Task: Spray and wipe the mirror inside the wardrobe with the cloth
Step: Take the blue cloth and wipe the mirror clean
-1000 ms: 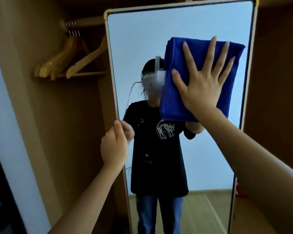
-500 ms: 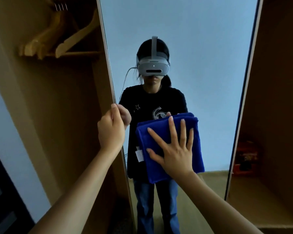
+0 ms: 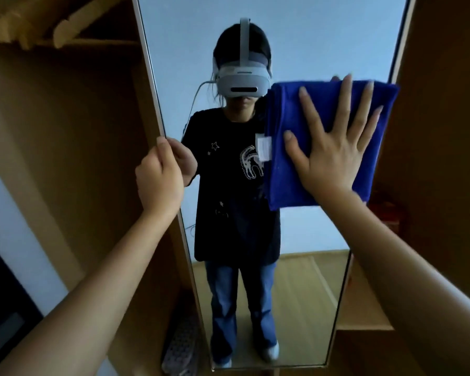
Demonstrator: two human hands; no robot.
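A tall framed mirror (image 3: 304,36) stands inside the wooden wardrobe and shows a person's reflection. My right hand (image 3: 334,147) lies flat with fingers spread on a folded blue cloth (image 3: 285,158), pressing it against the glass at the mirror's right side, about mid-height. The cloth's right edge reaches the mirror's right frame. My left hand (image 3: 159,177) grips the mirror's left frame edge, fingers curled round it. No spray bottle is in view.
Wooden hangers (image 3: 38,28) hang at the upper left inside the wardrobe. A grey patterned object (image 3: 181,346) lies on the wardrobe floor left of the mirror's base. A red item (image 3: 385,213) sits on a shelf at the right, behind the mirror's edge.
My right hand has slid the cloth from the mirror's top right down to the lower middle, then up and right to the right side. My left hand has kept its grip on the frame.
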